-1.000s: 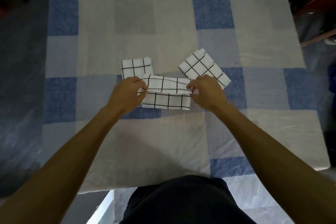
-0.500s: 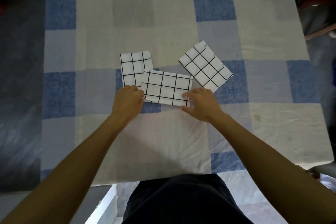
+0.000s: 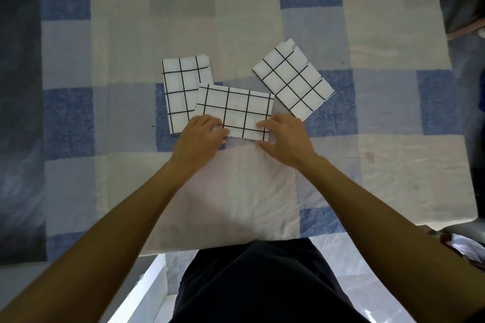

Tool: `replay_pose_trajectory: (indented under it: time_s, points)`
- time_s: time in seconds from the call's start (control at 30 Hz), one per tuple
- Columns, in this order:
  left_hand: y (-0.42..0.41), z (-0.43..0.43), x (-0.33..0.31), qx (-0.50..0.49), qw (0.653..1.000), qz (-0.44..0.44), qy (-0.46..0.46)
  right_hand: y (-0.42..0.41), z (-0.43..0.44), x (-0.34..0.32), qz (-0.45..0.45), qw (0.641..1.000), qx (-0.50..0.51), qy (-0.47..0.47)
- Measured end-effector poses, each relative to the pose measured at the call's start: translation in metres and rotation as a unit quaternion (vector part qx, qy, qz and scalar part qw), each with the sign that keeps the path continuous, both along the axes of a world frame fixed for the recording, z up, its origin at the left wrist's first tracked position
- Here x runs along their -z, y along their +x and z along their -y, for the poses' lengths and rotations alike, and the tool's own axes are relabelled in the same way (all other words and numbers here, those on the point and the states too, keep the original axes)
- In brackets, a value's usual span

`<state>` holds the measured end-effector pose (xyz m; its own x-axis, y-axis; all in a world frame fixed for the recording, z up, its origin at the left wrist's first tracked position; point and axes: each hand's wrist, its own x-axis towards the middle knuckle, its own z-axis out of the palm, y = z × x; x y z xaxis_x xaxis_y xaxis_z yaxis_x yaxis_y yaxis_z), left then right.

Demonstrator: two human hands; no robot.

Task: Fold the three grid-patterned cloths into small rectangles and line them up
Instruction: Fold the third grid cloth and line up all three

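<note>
Three white cloths with black grid lines lie folded on the checked bedsheet [image 3: 236, 21]. The left cloth [image 3: 181, 86] lies upright. Turned at an angle, the right cloth [image 3: 292, 81] lies apart from the others. The middle cloth [image 3: 236, 107] is a wide rectangle and overlaps the left cloth's right edge. My left hand [image 3: 199, 139] pinches the middle cloth's near-left corner. My right hand [image 3: 284, 139] pinches its near-right corner, fingers on top and thumb at the near edge.
The blue, grey and white checked sheet covers a table or bed, with its near edge [image 3: 223, 246] just in front of my body. Dark floor lies to the left [image 3: 18, 113], and dark furniture stands at the far right [image 3: 464, 8].
The middle cloth's raised half has come down into a flat rectangle. My hands slid from its far edge to its near corners.
</note>
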<state>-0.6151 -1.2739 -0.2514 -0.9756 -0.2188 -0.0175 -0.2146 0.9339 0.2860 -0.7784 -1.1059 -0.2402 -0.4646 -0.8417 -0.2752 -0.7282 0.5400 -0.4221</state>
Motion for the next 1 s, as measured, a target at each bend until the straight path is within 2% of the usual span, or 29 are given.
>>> replay_pose_trajectory:
  time_s: [0.43, 0.6, 0.67, 0.83, 1.0]
  points:
    - [0.001, 0.002, 0.017, 0.053, 0.993, -0.072, -0.079, 0.029, 0.000, 0.019, -0.098, 0.990, 0.041, -0.092]
    - [0.002, -0.002, 0.019, 0.022, 0.993, -0.097, -0.062, 0.028, 0.014, 0.015, -0.099, 0.986, 0.042, -0.129]
    - [0.000, -0.002, 0.017, -0.019, 0.994, -0.100, -0.046, 0.026, 0.031, 0.015, -0.088, 0.989, 0.031, -0.112]
    - [-0.026, 0.005, 0.016, -0.132, 0.991, 0.021, -0.018, 0.023, 0.069, 0.024, -0.068, 0.998, 0.009, -0.007]
    - [-0.051, 0.004, 0.023, -0.139, 0.985, 0.105, -0.022, 0.026, 0.068, 0.046, -0.088, 0.996, -0.007, 0.015]
